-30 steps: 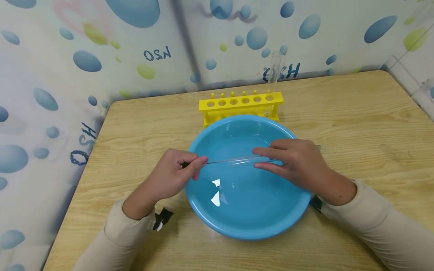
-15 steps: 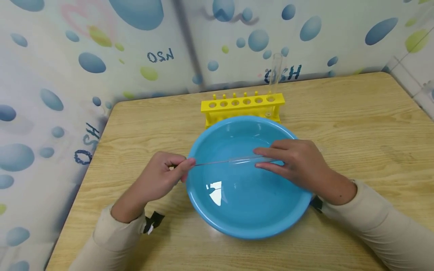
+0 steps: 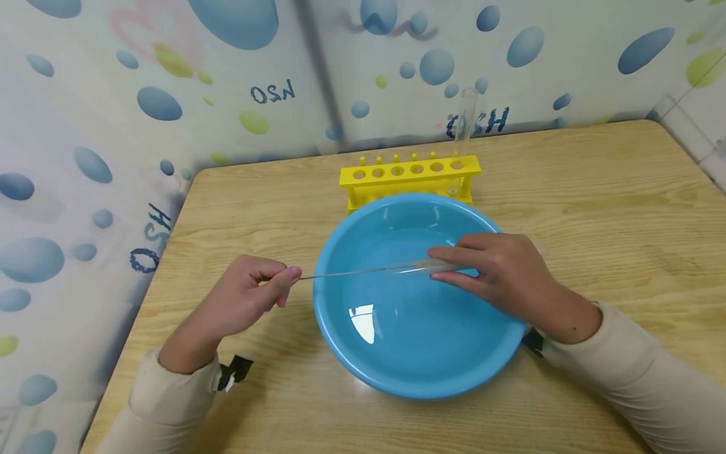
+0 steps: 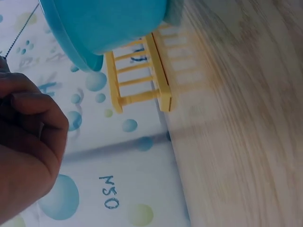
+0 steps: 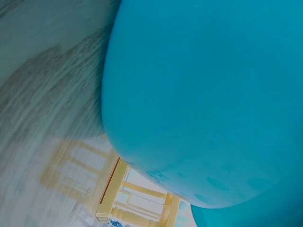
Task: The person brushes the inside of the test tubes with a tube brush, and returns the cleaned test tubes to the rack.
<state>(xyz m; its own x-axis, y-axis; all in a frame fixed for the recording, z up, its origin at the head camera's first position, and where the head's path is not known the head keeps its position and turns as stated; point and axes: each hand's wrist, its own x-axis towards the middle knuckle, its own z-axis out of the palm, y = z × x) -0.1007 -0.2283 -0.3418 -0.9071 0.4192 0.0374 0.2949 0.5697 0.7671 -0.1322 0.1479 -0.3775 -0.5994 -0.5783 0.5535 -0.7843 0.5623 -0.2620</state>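
Note:
My left hand (image 3: 241, 295), left of the blue basin (image 3: 422, 353), pinches the thin twisted-wire handle of a test tube brush (image 3: 343, 273) between thumb and curled fingers. The wire runs right into the mouth of a clear glass test tube (image 3: 401, 268), held nearly level over the basin. My right hand (image 3: 505, 271) grips that tube between thumb and fingers; its far end is hidden by the hand. Pale bristles seem to show inside the glass by the right fingertips. In the left wrist view, the left hand (image 4: 28, 127) and the wire (image 4: 21, 30) appear at the left edge.
Behind the basin stands a yellow test tube rack (image 3: 408, 171), with another clear test tube (image 3: 466, 120) upright in its rightmost hole. Water seems to lie in the basin, with bright reflections. A bubble-patterned wall (image 3: 306, 113) borders the wooden table (image 3: 595, 189).
My left hand has moved left, from over the basin's rim to beyond it, drawing more wire out of the tube. My right hand has stayed nearly still, holding the tube.

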